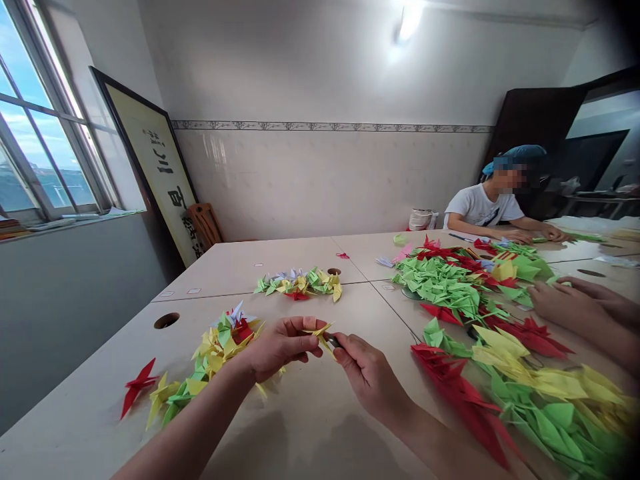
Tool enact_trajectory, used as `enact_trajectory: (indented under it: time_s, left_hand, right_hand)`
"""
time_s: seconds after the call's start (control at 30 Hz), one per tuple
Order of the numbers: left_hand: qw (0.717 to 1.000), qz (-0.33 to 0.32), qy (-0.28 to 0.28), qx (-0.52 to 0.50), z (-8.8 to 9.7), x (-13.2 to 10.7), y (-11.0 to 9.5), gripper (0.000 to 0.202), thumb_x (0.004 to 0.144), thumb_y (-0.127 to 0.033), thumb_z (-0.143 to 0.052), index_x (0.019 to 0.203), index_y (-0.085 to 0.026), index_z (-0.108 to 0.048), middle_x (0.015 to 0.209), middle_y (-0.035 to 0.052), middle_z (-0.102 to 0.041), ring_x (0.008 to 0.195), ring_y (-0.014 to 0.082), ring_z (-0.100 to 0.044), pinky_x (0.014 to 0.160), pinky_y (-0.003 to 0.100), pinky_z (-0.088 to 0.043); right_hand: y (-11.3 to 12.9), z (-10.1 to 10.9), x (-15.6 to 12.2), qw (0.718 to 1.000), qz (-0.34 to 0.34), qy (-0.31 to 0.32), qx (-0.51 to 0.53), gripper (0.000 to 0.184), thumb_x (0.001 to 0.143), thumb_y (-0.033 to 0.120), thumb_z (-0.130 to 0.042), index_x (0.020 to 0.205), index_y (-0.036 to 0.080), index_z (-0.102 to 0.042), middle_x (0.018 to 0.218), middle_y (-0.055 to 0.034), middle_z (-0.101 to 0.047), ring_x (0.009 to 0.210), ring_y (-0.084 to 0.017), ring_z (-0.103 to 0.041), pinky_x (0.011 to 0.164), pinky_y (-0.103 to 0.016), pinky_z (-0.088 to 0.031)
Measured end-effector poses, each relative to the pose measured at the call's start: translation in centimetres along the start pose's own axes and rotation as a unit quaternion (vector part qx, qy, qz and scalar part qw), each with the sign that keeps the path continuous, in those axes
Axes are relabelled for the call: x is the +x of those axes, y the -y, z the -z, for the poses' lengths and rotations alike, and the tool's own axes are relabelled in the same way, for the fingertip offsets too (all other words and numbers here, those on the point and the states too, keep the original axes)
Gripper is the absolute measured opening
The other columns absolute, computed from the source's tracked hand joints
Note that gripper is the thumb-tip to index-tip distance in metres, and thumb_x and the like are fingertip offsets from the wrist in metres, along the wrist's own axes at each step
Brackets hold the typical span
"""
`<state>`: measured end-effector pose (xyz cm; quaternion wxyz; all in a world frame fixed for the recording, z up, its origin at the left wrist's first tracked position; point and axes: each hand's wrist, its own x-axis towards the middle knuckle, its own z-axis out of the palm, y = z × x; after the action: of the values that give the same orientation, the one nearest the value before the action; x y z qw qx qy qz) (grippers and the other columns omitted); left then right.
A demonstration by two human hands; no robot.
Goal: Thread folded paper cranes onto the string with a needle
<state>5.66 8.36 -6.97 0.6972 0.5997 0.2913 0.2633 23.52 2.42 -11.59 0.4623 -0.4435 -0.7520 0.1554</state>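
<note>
Left fingers [295, 331] pressed together, pinching a yellow origami crane [320, 335]. Right fingers [350, 350] pinch a small dark item [333, 341], identity unclear, against the crane. Grips sit close, well placed. Yellow-green crane heap [220, 353] at nine o'clock on the surface [310, 427]; larger red-green crane rows [525, 393] at three o'clock.

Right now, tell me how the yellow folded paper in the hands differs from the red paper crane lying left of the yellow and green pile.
The yellow folded paper is held up off the table by the left hand, while the red paper crane lies on the table. The yellow paper is partly hidden by fingers; the red crane shows its pointed wings. Both are folded paper.
</note>
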Motion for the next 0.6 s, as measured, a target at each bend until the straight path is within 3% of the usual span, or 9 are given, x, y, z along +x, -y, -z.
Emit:
enact_trajectory:
  time_s: [0.17,0.27,0.4,0.6]
  left_hand:
    - [1.0,0.007,-0.007,0.001,-0.2,0.0,0.1,0.026,0.064,-0.022,-0.072,0.088,-0.018,-0.063,0.071,-0.0005,-0.062,0.067,0.0087,-0.054,0.058,0.018,-0.034]
    - [0.991,0.015,-0.046,-0.126,-0.5,0.3,0.4,0.02,0.065,-0.023,-0.072,0.081,-0.019,-0.06,0.075,-0.0012,-0.063,0.067,0.0082,-0.056,0.056,0.017,-0.035]
    - [0.947,0.035,-0.119,-0.298,-1.6,0.8,0.9,0.015,0.071,-0.028,-0.065,0.079,-0.017,-0.06,0.08,0.0012,-0.064,0.067,0.0075,-0.056,0.054,0.016,-0.037]
    - [0.934,0.032,-0.11,-0.339,-3.7,1.0,1.9,0.015,0.073,-0.03,-0.06,0.078,-0.015,-0.062,0.078,0.0034,-0.062,0.065,0.0113,-0.054,0.059,0.023,-0.039]
  right_hand:
    - [-0.1,0.1,0.0,1.0,0.001,0.003,-0.004,0.02,0.091,0.023,-0.035,0.094,0.019,-0.055,0.078,-0.0031,-0.055,0.072,-0.016,-0.051,0.065,-0.025,-0.04]
    - [0.3,0.1,0.0,0.999,-0.026,-0.014,0.024,0.02,0.09,0.025,-0.036,0.097,0.019,-0.054,0.08,-0.0034,-0.056,0.073,-0.016,-0.051,0.066,-0.024,-0.04]
    - [1.1,-0.3,-0.1,0.993,-0.076,-0.001,0.093,0.019,0.089,0.031,-0.039,0.087,0.018,-0.054,0.073,-0.0005,-0.052,0.067,-0.013,-0.047,0.061,-0.022,-0.038]
    - [1.7,-1.4,-0.1,0.939,-0.195,0.042,0.282,0.033,0.084,0.046,-0.041,0.068,0.018,-0.046,0.061,0.0033,-0.041,0.048,-0.008,-0.033,0.041,-0.02,-0.025]
